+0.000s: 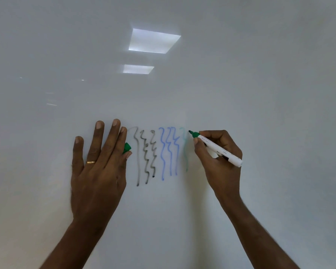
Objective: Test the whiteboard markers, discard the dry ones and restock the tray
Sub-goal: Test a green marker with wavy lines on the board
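Observation:
A white whiteboard (241, 84) fills the view. My right hand (218, 158) grips a white-bodied green marker (215, 147), uncapped, its tip at the board just right of a faint green squiggle (185, 150). My left hand (97, 164) lies flat on the board with fingers straight, and the green cap (127, 148) is pinched between its index finger and thumb. Between the hands are grey-black squiggles (146, 158) and blue squiggles (169, 152). The marker tray is out of view.
Two ceiling lights reflect in the board (153, 40) above the hands. A gold ring is on my left ring finger (90, 162).

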